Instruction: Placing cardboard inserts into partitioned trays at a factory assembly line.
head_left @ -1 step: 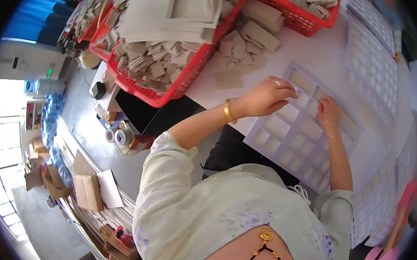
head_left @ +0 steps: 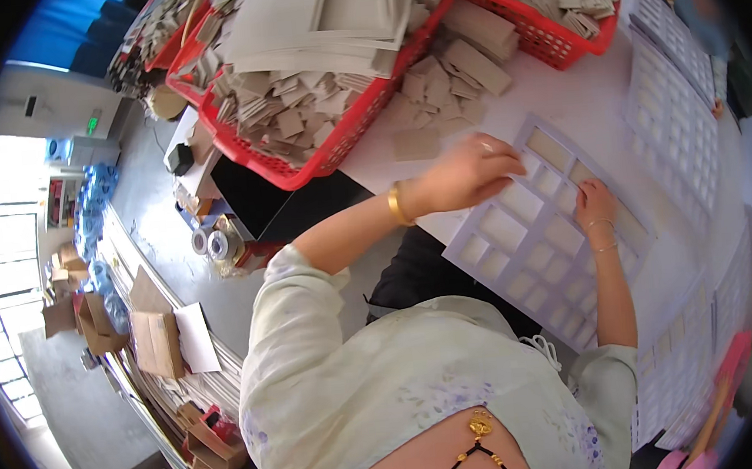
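A pale lilac gridded panel (head_left: pixel 556 190) lies tilted on the table, with grey cardboard in several of its cells. Over its upper left edge hovers my left hand (head_left: pixel 476 172), slightly blurred, its bent fingers a little apart and nothing visible in them. A gold bangle is on that wrist. My right hand (head_left: pixel 595 203) rests on the panel's right part, fingers bent down and close together at a cell's edge; what they pinch there, if anything, is hidden. Beyond my left hand are loose grey cardboard pieces (head_left: pixel 442 89).
A red plastic basket (head_left: pixel 335 150) heaped with cardboard pieces and sheets stands at the far left. Another red basket (head_left: pixel 546 46) is behind the loose pieces. More gridded panels (head_left: pixel 671 118) lie along the right. Cartons (head_left: pixel 157 344) stand on the floor at left.
My left hand has drawn slightly left, away from the panel's cells. The right hand has hardly shifted, and the whole view has moved a little.
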`<state>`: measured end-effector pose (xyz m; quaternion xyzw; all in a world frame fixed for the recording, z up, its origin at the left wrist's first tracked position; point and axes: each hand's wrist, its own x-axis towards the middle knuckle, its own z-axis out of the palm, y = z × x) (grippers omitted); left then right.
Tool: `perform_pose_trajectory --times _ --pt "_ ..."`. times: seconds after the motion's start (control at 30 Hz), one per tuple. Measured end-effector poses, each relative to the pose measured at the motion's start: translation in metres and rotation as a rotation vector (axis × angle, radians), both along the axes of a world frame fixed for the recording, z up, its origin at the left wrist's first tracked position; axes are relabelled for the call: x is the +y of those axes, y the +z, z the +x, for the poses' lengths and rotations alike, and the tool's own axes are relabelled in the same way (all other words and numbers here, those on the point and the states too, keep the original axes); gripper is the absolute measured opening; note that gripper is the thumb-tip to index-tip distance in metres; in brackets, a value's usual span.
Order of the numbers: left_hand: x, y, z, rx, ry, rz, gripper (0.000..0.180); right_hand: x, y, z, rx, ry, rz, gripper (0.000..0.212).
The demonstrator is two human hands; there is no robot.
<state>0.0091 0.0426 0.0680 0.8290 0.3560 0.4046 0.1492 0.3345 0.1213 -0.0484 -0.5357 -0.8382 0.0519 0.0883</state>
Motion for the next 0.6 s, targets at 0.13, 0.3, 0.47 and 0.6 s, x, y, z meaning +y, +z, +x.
perform_pose_trajectory --times 0.13,0.3,0.47,0.6 --pt "-0.045 0.045 -0.113 0.142 0.587 -0.066 0.011 0.020 0.005 0.013 0.012 0.073 -0.181 0.017" --pt "-0.061 0.008 -0.271 0.541 0.962 -0.405 0.023 0.026 0.062 -0.096 0.082 0.332 0.115 0.027" --pt "-0.064 -0.020 -0.290 0.927 0.854 -0.460 0.044 -0.024 0.138 -0.289 0.574 0.952 0.156 0.014" --pt "-0.057 -0.023 -0.287 0.935 0.839 -0.502 0.042 -0.052 0.140 -0.396 0.211 1.060 -0.144 0.022"
